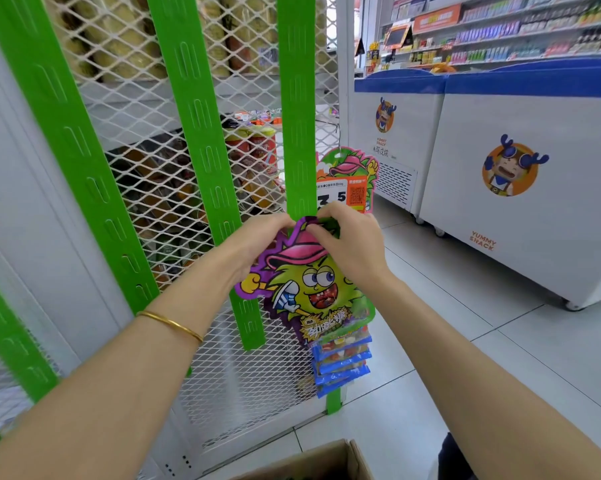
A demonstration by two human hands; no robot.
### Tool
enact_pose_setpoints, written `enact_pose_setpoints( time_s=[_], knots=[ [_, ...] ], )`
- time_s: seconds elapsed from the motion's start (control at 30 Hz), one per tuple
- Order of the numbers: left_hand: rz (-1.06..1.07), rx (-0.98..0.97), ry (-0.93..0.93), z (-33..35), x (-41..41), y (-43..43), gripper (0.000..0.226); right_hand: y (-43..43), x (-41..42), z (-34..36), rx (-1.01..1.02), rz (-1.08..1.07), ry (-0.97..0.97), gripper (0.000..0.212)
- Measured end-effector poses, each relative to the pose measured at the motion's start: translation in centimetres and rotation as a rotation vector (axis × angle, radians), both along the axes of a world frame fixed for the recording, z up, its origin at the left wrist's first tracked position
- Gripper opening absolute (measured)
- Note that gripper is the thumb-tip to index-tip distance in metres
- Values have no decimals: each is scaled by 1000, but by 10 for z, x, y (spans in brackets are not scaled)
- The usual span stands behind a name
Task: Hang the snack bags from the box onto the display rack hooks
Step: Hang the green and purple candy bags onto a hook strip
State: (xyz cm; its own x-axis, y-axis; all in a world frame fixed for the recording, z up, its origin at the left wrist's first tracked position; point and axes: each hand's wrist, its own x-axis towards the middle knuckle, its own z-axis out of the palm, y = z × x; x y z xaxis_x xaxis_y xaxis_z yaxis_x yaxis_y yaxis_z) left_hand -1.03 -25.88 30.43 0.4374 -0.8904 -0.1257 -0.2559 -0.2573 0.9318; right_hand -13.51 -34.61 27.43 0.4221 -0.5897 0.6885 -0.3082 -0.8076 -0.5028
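The person is standing close to the rack and holding one bag [309, 282] flat against the right-hand green strip [297, 98], about halfway down it, just under the price card [347, 181] that is hanging at the strip's right edge. Both hands are working at the bag's top. The left hand [267, 237] is pinching the top left corner with curled fingers, the right hand [349, 237] is pinching the top right between thumb and forefinger, and the header is bunching a little between them. The fingers are hiding the hang hole and the hook it is meant for, so I cannot tell whether the hole is on yet. To my eye this is the threading step. Doing it well is going to mean pulling the header taut so the hole is lying flat, feeling for the hook tip on the strip, and pushing the hole fully over it before either hand is letting go. The bag is tilting slightly, and levelling it should stop it riding over the hung bags [342, 362] that are overlapping near the strip's lower end. The box [326, 459] is sitting on the floor below, within easy reach.
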Motion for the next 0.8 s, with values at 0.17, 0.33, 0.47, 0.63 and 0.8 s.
enact_pose_setpoints(
  time_s=[0.17, 0.33, 0.47, 0.63, 0.8],
  knots=[
    [58, -32, 8, 1, -4, -2, 34, 5, 9, 3, -43, -104, 3, 15],
    [56, -29, 32, -1, -4, -1, 32, 7, 10, 4, -83, -121, 43, 16],
    [60, -38, 70, 0, -2, -2, 36, 6, 9, 8, -74, -82, 76, 14],
    [75, -38, 81, 3, -3, -2, 23, 8, 5, 6, -57, -38, 87, 11],
    [75, -55, 92, -2, -1, -4, 22, 9, 3, 3, 4, 14, 77, 8]
  ],
)
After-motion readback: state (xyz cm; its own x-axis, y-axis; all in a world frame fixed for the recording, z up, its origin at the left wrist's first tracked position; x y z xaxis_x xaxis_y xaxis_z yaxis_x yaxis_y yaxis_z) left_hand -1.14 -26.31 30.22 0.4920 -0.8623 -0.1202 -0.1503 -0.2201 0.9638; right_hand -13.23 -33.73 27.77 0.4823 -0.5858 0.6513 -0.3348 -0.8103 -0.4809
